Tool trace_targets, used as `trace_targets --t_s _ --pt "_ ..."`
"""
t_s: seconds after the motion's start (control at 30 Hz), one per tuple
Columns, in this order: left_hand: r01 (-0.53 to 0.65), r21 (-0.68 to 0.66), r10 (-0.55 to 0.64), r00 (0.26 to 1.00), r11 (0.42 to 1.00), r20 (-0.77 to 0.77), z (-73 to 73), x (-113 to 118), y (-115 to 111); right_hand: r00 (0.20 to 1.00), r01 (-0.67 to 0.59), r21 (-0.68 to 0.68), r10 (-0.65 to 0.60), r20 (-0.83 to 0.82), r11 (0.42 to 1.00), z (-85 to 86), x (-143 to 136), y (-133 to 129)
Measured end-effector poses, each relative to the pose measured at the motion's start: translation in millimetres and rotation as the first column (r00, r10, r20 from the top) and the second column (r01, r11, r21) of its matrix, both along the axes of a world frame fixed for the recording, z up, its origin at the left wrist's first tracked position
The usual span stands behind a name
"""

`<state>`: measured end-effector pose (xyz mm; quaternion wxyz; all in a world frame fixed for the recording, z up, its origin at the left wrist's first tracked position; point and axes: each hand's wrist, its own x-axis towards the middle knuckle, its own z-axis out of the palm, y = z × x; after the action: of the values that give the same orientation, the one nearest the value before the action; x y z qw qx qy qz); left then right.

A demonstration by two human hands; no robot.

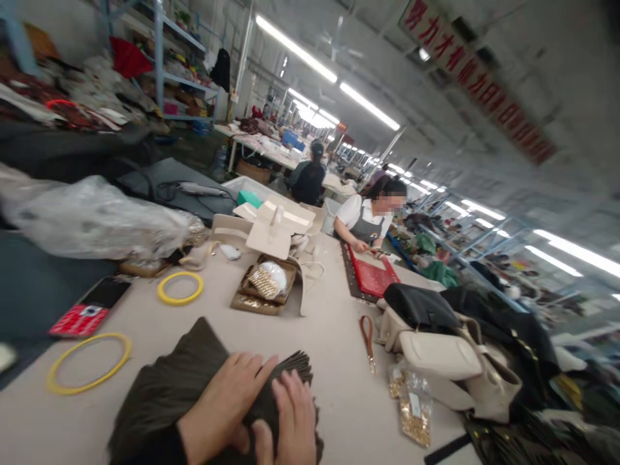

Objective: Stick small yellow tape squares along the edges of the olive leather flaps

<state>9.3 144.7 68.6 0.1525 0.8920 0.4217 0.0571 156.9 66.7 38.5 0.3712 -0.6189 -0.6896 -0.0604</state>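
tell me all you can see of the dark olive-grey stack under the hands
The dark olive-grey stack of thin, soft-looking sheets is matte, perhaps cloth or leather. Many layered edges fan out in close ridges at its upper right; a corner points away at its upper left. It lies on the pale tabletop, with the bare left hand and right hand both touching it. The picture's bottom edge cuts it off.

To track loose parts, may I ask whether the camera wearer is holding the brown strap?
No, the brown strap lies on the table, while the left hand and right hand are on the dark stack.
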Motion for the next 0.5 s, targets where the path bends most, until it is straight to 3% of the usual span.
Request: trace_targets --t_s 0.13,0.37,0.5 --pt "0.067 0.011 -0.067 0.998 0.998 -0.001 1.0 -3 12 0.992 -0.012 -0.184 0.034 0.12 0.983 1.4 -15 21" --pt "0.083 0.023 -0.082 0.996 0.996 -0.016 -14.6 7 53 0.983 0.044 -0.291 0.011 0.184 0.956 -31.3 3 70" --pt "0.085 0.001 -0.085 0.996 0.996 -0.03 -30.2 8 71 0.974 0.076 -0.356 0.007 0.227 0.931 -44.1 0 84"
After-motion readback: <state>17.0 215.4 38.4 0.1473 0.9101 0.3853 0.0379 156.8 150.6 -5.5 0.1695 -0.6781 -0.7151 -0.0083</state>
